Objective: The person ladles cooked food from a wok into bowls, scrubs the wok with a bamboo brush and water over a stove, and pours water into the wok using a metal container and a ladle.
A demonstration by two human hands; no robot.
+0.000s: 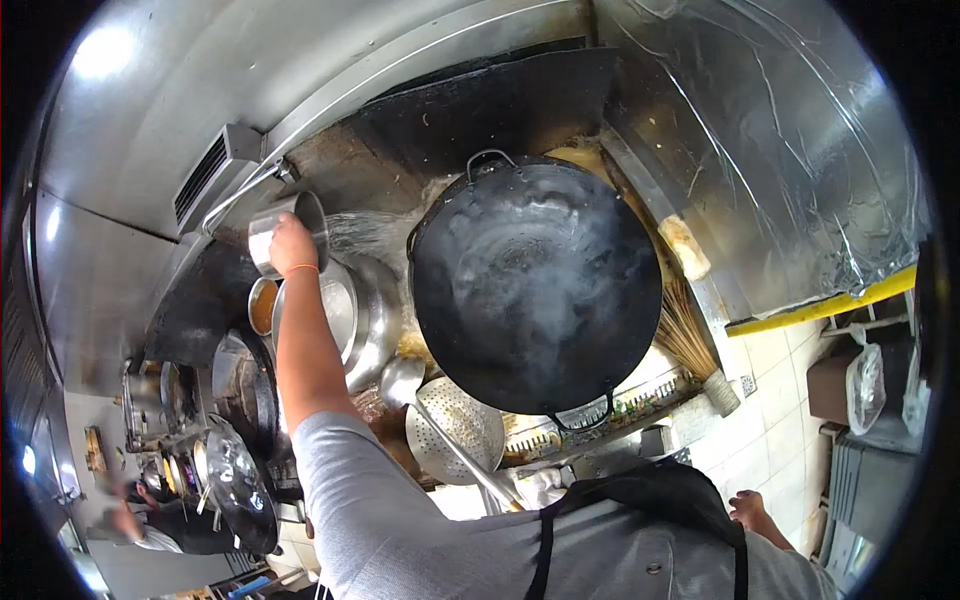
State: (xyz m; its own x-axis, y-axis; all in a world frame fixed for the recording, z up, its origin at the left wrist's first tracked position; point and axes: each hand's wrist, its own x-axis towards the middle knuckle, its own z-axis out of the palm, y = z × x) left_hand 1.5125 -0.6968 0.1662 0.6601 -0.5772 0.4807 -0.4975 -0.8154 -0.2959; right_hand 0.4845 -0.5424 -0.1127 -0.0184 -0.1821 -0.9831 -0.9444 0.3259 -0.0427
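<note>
Steel panels (370, 35) line the room at the wok's eleven o'clock; pale floor tiles (775, 380) show at its four. The black wok (537, 285) sits on the stove (375, 175) under white vapour (555, 310), a perforated strainer (455, 445) at its seven o'clock. Between its nine and ten, the left hand (293, 245) grips a tilted steel pot (265, 240), water (365, 232) streaming beside the pot's mouth. Well apart from the pot, the right hand (750, 511) is at the wok's five o'clock, fingers curled; whether it holds anything, I cannot tell.
</note>
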